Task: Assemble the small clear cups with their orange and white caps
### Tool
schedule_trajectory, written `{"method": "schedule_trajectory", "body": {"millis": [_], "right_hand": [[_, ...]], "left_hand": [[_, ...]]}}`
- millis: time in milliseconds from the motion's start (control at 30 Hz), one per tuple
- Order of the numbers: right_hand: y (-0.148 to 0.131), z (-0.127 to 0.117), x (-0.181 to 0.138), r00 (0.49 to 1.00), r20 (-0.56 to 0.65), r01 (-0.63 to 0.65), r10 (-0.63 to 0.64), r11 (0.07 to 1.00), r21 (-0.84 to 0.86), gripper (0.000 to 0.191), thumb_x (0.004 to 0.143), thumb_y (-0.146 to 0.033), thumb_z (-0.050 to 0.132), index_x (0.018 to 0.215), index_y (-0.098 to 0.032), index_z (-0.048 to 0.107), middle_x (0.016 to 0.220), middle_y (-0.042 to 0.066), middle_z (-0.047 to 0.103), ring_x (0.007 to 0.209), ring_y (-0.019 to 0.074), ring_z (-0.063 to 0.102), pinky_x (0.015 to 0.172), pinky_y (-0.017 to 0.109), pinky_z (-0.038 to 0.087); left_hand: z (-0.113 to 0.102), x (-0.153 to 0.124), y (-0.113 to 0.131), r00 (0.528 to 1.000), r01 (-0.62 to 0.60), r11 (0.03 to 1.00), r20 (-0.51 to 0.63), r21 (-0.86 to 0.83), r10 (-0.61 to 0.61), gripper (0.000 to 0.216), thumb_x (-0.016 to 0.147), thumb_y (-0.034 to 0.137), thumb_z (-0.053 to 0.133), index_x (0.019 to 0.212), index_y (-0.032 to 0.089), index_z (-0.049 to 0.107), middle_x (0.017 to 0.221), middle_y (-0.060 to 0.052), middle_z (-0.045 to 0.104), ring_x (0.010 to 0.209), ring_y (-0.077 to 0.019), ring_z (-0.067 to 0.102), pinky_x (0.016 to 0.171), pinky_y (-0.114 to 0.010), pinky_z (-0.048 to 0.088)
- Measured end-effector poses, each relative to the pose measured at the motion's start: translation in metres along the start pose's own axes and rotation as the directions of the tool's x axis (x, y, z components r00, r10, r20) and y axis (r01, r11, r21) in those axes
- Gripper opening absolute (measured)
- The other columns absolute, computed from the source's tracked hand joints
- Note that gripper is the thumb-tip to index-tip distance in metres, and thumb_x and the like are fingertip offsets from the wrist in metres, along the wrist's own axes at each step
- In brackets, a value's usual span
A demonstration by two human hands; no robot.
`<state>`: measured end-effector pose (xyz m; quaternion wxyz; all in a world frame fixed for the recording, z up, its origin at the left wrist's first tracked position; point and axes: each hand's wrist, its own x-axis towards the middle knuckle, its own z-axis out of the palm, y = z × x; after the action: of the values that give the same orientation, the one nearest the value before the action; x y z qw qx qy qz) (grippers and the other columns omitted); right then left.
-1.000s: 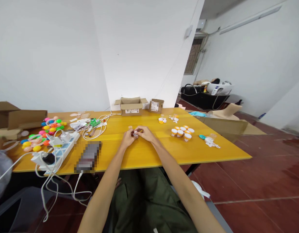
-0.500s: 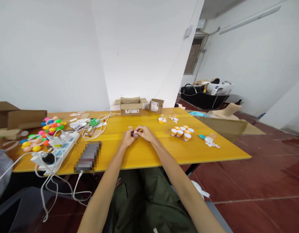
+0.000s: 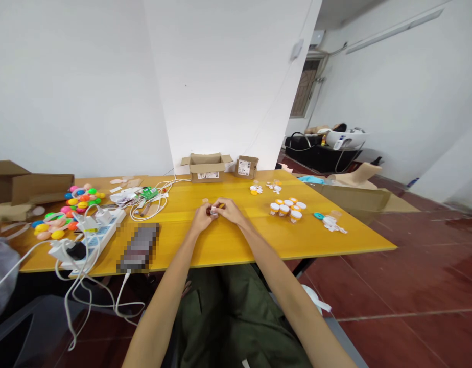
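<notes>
Over the middle of the yellow table [image 3: 236,240], my left hand [image 3: 201,219] and my right hand [image 3: 230,209] meet, both with fingers closed on a small white piece [image 3: 213,210]. Most of that piece is covered by the fingertips, so its kind does not show. Just beyond my left hand lies a small clear round cup or lid [image 3: 206,200]. To the right of my hands stands a group of small clear tubs with white and orange lids [image 3: 286,207].
White parts [image 3: 331,223] and a teal ring [image 3: 319,216] lie at the right. Two cardboard boxes [image 3: 207,171] stand at the back. Leftward are a phone [image 3: 139,248], a power strip [image 3: 105,237] with cables, and coloured balls [image 3: 83,199]. Another person's sleeve [image 3: 2,271] shows at far left.
My hands stay in the same place, with the fingers barely shifted around the small white piece. The other person's sleeve at the far left has moved slightly.
</notes>
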<state>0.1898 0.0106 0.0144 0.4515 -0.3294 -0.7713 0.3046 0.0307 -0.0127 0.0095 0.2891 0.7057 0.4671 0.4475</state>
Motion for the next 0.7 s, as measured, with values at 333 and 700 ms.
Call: {"method": "schedule_trajectory", "body": {"millis": [333, 700], "right_hand": [[-0.002, -0.0004, -0.0008, 1.0, -0.013, 0.0, -0.001, 0.998, -0.056, 0.006, 0.076, -0.026, 0.071, 0.074, -0.021, 0.069, 0.077, 0.002, 0.072, 0.075, 0.0173, 0.066, 0.068, 0.027, 0.05], [-0.0033, 0.0009, -0.0012, 1.0, -0.019, -0.025, 0.024, 0.999, -0.046, 0.009, 0.077, -0.028, 0.069, 0.075, -0.02, 0.069, 0.077, 0.001, 0.073, 0.073, 0.0156, 0.065, 0.067, 0.026, 0.05]], "left_hand": [[0.0006, 0.0011, -0.0021, 1.0, 0.01, 1.0, 0.005, -0.013, -0.01, 0.014, 0.065, 0.024, 0.072, 0.076, 0.019, 0.064, 0.071, 0.002, 0.067, 0.068, -0.0159, 0.062, 0.068, -0.027, 0.05], [0.0014, 0.0012, -0.0028, 1.0, 0.008, 1.0, 0.017, -0.021, -0.008, 0.014, 0.065, 0.021, 0.071, 0.078, 0.019, 0.065, 0.07, 0.003, 0.066, 0.069, -0.0157, 0.063, 0.07, -0.027, 0.051]]}}
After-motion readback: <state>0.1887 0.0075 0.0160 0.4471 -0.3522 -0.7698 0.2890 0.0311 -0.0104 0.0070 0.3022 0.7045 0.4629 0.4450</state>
